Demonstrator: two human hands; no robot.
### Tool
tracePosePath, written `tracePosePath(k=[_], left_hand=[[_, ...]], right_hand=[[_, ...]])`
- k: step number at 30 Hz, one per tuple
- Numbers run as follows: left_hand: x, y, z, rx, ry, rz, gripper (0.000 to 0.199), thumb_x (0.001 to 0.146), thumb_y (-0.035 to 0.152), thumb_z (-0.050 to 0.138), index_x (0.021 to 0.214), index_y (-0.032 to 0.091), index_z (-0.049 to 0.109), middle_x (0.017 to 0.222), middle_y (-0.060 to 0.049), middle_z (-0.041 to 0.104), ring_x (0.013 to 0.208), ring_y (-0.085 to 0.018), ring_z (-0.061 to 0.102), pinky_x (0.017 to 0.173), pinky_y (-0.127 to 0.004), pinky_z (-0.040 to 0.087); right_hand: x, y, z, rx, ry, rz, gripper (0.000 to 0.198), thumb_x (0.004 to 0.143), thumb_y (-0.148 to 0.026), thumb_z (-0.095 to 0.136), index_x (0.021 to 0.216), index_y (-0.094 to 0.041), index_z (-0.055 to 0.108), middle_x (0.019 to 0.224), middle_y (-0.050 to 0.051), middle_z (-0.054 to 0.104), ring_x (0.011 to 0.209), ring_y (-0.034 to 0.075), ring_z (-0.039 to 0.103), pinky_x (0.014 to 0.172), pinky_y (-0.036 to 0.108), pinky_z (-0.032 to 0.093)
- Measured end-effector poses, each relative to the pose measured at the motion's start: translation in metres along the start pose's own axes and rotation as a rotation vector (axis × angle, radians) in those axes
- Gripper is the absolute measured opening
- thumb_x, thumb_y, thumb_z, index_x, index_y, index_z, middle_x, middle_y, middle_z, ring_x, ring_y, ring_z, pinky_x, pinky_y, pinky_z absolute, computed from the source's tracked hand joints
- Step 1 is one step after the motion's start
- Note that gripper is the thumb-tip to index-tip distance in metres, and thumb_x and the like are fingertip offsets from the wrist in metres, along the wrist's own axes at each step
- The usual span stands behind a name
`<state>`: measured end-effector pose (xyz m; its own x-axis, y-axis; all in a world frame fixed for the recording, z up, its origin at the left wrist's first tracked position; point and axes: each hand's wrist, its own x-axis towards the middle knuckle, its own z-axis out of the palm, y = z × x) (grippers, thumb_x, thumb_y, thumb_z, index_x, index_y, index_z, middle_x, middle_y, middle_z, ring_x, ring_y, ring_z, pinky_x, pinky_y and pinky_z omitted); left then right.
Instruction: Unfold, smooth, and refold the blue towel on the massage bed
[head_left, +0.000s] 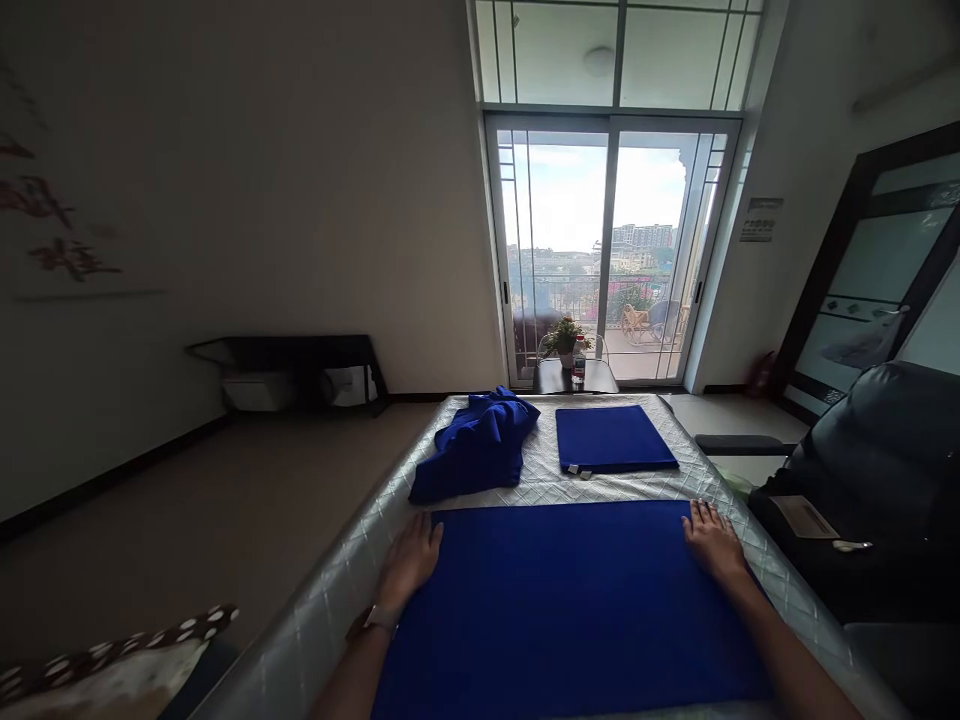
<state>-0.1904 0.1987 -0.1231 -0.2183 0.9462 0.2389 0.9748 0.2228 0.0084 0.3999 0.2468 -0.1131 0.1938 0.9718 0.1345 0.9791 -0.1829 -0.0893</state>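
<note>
A wide blue cloth (570, 610) lies spread flat across the near part of a quilted silver mattress (322, 600). At the cloth's far left corner rests my left hand (411, 556), fingers stretched out flat along its edge. My right hand (712, 538) lies flat on the far right corner, its fingers extended. Farther off, a blue cloth folded into a neat rectangle (615, 438) sits on the right, with small white tags at its near edge. To its left is a crumpled heap of blue cloth (484, 440).
Beyond the mattress, a small table (555, 378) holds a potted plant (566, 338) and a bottle (579, 362) before the glass sliding door. A black chair (885, 480) stands close on the right. Along the left wall is a low black stand (300, 365). A polka-dot fabric (112, 650) shows at lower left.
</note>
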Motion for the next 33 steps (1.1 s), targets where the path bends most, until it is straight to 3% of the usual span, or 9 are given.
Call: tracePosePath(k=[4,8,11,13,15,20,27,30,33], left_hand=[[0.001,0.030,-0.007,-0.006,0.042,-0.037,0.062,0.104,0.036,0.025,0.143,-0.003,0.053,0.150,-0.029,0.053,0.144,-0.037,0.046,0.116,-0.053,0.038],[-0.009,0.115,-0.011,-0.117,0.142,0.282,0.055,0.105,0.033,0.029,0.144,0.005,0.057,0.146,-0.023,0.060,0.143,-0.033,0.049,0.117,-0.049,0.040],[-0.019,0.184,-0.008,-0.166,0.162,0.440,0.051,0.106,0.034,0.031,0.147,0.013,0.055,0.150,-0.015,0.058,0.144,-0.026,0.048,0.117,-0.042,0.043],[-0.024,0.215,-0.002,-0.208,0.173,0.528,0.050,0.106,0.030,0.031,0.149,0.016,0.053,0.152,-0.014,0.057,0.145,-0.025,0.047,0.117,-0.045,0.043],[-0.027,0.229,0.005,-0.236,0.171,0.574,0.050,0.105,0.024,0.031,0.150,0.016,0.051,0.151,-0.015,0.057,0.145,-0.027,0.047,0.116,-0.050,0.044],[-0.027,0.227,0.017,-0.259,0.139,0.524,0.051,0.107,0.031,0.029,0.150,0.013,0.050,0.152,-0.017,0.056,0.145,-0.027,0.047,0.117,-0.051,0.044],[-0.027,0.221,0.018,-0.273,0.142,0.540,0.052,0.107,0.035,0.030,0.154,0.017,0.045,0.154,-0.015,0.054,0.145,-0.027,0.046,0.117,-0.051,0.043],[-0.023,0.198,0.019,-0.253,0.117,0.512,0.052,0.107,0.034,0.031,0.155,0.018,0.044,0.156,-0.014,0.052,0.147,-0.026,0.044,0.119,-0.050,0.041],[-0.015,0.149,0.019,-0.212,0.064,0.402,0.054,0.106,0.036,0.029,0.154,0.018,0.046,0.157,-0.014,0.051,0.148,-0.026,0.042,0.120,-0.048,0.038]], right_hand=[[-0.007,-0.028,-0.016,0.011,0.012,-0.049,0.064,0.098,-0.028,0.021,0.155,-0.007,0.042,0.164,0.016,0.036,0.157,0.026,0.022,0.129,0.046,0.009],[-0.029,-0.098,-0.026,0.144,0.008,-0.306,0.064,0.101,-0.034,0.020,0.155,-0.009,0.043,0.164,0.014,0.036,0.156,0.027,0.025,0.128,0.045,0.015],[-0.049,-0.161,-0.023,0.202,-0.020,-0.478,0.061,0.102,-0.033,0.023,0.155,-0.009,0.042,0.163,0.011,0.039,0.155,0.022,0.027,0.128,0.039,0.018],[-0.058,-0.192,-0.017,0.227,-0.053,-0.554,0.059,0.102,-0.031,0.025,0.156,-0.012,0.042,0.164,0.008,0.038,0.154,0.019,0.029,0.127,0.036,0.019],[-0.063,-0.210,-0.009,0.245,-0.085,-0.594,0.060,0.100,-0.027,0.027,0.156,-0.012,0.040,0.164,0.008,0.036,0.154,0.019,0.029,0.127,0.036,0.019],[-0.063,-0.213,0.002,0.267,-0.134,-0.588,0.061,0.100,-0.027,0.024,0.158,-0.012,0.034,0.166,0.008,0.031,0.156,0.020,0.023,0.128,0.039,0.015],[-0.062,-0.207,-0.002,0.256,-0.165,-0.564,0.062,0.102,-0.034,0.021,0.159,-0.013,0.032,0.167,0.007,0.030,0.156,0.018,0.022,0.128,0.039,0.014],[-0.055,-0.183,-0.001,0.235,-0.159,-0.524,0.064,0.103,-0.041,0.019,0.160,-0.013,0.031,0.167,0.008,0.030,0.156,0.019,0.022,0.128,0.041,0.015],[-0.039,-0.133,0.004,0.186,-0.123,-0.441,0.064,0.103,-0.042,0.021,0.160,-0.015,0.031,0.167,0.007,0.031,0.157,0.018,0.021,0.127,0.041,0.016]])
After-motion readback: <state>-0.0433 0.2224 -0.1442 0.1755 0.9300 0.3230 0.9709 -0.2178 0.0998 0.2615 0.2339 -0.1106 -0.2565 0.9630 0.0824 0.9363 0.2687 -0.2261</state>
